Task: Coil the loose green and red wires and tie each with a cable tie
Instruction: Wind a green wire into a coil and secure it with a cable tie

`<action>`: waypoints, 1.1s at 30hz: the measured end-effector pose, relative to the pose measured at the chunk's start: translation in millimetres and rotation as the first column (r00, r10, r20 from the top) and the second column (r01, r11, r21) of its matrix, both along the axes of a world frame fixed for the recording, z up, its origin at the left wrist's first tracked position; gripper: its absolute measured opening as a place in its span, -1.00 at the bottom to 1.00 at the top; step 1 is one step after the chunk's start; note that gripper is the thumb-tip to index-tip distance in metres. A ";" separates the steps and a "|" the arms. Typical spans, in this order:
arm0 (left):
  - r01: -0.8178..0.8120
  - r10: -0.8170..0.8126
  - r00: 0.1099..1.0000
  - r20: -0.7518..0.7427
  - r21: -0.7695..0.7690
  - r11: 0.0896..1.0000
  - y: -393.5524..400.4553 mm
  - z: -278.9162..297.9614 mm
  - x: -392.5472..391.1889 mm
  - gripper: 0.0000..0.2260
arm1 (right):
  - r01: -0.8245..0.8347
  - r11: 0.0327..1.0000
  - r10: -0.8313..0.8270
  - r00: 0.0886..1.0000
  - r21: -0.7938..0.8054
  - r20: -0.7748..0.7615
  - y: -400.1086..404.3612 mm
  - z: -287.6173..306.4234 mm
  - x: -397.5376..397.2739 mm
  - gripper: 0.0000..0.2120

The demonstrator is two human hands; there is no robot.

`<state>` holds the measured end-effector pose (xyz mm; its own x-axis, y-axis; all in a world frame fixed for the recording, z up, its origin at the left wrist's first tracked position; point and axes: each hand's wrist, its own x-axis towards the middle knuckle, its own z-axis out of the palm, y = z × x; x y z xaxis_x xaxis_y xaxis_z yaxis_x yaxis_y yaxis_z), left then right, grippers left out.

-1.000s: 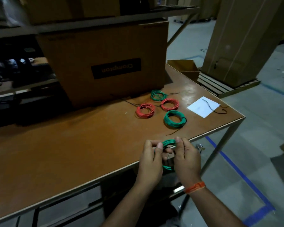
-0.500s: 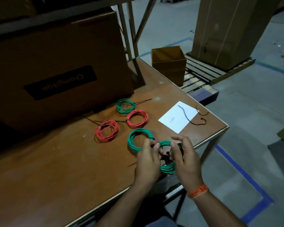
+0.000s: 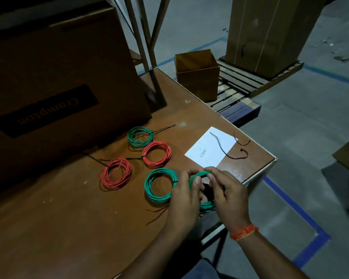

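Note:
My left hand (image 3: 184,200) and my right hand (image 3: 229,195) both pinch one green wire coil (image 3: 207,206), held just above the table's near right edge. Their fingers cover most of it. To its left a second green coil (image 3: 155,186) lies flat with a black tie on it. Two red coils (image 3: 116,175) (image 3: 157,154) and a third green coil (image 3: 140,136) lie farther back, each with a black cable tie. Loose black ties (image 3: 222,150) rest across a white paper (image 3: 210,150).
A large brown carton (image 3: 54,93) stands at the back left of the brown table (image 3: 69,228). The table's right edge (image 3: 258,172) runs close to my hands. A small open box (image 3: 196,74) and a pallet (image 3: 256,81) sit on the floor beyond.
The view has swung down and to the right. My hands carried the green coil from off the table's front edge to beside the other green coil.

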<state>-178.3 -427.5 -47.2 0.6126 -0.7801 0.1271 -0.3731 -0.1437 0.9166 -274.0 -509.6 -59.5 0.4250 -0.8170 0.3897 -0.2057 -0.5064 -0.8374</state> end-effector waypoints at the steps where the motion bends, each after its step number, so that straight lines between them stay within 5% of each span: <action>1: -0.009 0.009 1.000 0.012 -0.009 1.000 -0.3 0.8 0.1 -0.90 | -0.011 0.999 0.011 1.000 0.029 0.013 -1.6 -0.4 0.9 -0.80; 4: -0.087 0.088 0.996 0.030 -0.019 0.996 -3.1 -4.2 4.0 -0.92 | -0.124 0.971 0.114 0.992 0.204 0.059 -9.3 3.8 1.5 -0.82; 7: -0.157 0.159 0.987 0.028 -0.055 0.986 -5.3 -11.6 8.6 -0.92 | -0.338 0.799 0.267 0.940 0.497 0.211 -19.8 19.4 -0.3 -0.78; 9: -0.190 0.190 0.982 -0.008 -0.087 0.978 -6.3 -13.5 8.8 -0.91 | -0.412 0.680 0.278 0.910 0.607 0.306 -27.0 24.1 -4.1 -0.74; 13: -0.237 0.229 0.970 -0.082 -0.100 0.966 -7.4 -16.0 9.3 -0.92 | -0.398 0.623 0.190 0.912 0.673 0.364 -32.5 25.7 -8.4 -0.70; 17: -0.254 0.244 0.964 -0.105 -0.103 0.962 -6.4 -15.9 10.9 -0.92 | -0.241 0.723 0.046 0.952 0.647 0.304 -35.5 24.0 -15.2 -0.77; 20: -0.260 0.249 0.963 -0.104 -0.105 0.960 -6.3 -15.6 10.8 -0.91 | -0.226 0.809 0.111 0.965 0.542 0.237 -36.2 27.9 -25.0 -0.79; 26: -0.250 0.247 0.968 -0.042 -0.102 0.963 -7.9 -18.1 9.9 -0.91 | -0.309 0.823 0.282 0.951 0.476 0.130 -34.0 35.3 -28.3 -0.81; 33: -0.211 0.200 0.972 -0.124 -0.089 0.973 -8.3 -13.5 8.8 -0.89 | -0.006 0.989 0.014 0.999 0.146 -0.049 -39.2 36.7 -23.4 -0.84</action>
